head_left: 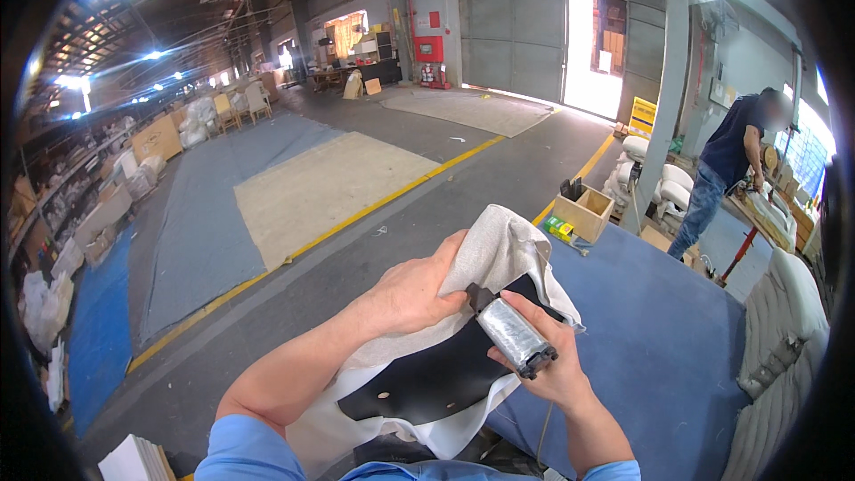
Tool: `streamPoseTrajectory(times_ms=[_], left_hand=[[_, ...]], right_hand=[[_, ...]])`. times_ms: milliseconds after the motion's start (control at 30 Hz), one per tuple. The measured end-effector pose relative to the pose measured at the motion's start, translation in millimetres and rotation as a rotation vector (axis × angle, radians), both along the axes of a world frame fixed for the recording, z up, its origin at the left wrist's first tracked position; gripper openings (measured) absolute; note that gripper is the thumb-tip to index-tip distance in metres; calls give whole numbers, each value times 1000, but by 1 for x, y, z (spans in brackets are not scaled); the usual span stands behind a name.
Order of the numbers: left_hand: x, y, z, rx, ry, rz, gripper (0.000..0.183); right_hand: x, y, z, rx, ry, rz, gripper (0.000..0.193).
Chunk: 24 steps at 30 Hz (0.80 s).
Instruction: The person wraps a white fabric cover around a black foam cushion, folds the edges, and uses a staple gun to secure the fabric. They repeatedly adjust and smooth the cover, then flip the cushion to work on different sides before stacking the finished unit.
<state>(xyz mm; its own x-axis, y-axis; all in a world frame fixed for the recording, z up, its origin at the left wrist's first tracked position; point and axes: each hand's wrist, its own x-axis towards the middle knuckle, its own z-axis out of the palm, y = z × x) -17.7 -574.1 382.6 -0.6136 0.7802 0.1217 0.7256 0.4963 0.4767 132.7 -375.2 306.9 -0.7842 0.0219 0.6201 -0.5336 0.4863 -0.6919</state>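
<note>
In my right hand [554, 352] is a staple gun [514, 331] with a silver body and black ends. Its dark nose points up and left, close to the fingers of my left hand [417, 289]. That hand is closed on the folded edge of light grey fabric [500, 236], pulled around a padded piece. A black panel [419, 383] with small holes forms the exposed face of this piece, and white material [356, 436] hangs around its lower side. Whether the nose touches the panel or fabric is hard to make out. A thin hose runs down below my right hand.
A blue-covered table [641, 338] lies to the right, with a wooden box [583, 211] and a green-yellow small box [558, 229] at its far corner. Stacked white cushions [784, 330] stand on its right edge. Beyond a grey post [655, 125], another person [726, 160] works at a bench.
</note>
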Motion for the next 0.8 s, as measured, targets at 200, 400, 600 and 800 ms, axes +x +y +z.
streamPoseTrajectory(times_ms=[200, 400, 600, 800], left_hand=[[2, 2, 1, -3, 1, 1, 87], [4, 7, 4, 1, -3, -8, 87], [11, -16, 7, 5, -45, 36, 88], [17, -53, -7, 102, -88, 29, 91]], right_hand=[[-2, 2, -1, 38, 38, -12, 77], [0, 4, -2, 38, 46, -18, 77], [49, 18, 3, 150, 60, -148, 72], [124, 89, -64, 227, -285, -779, 75]])
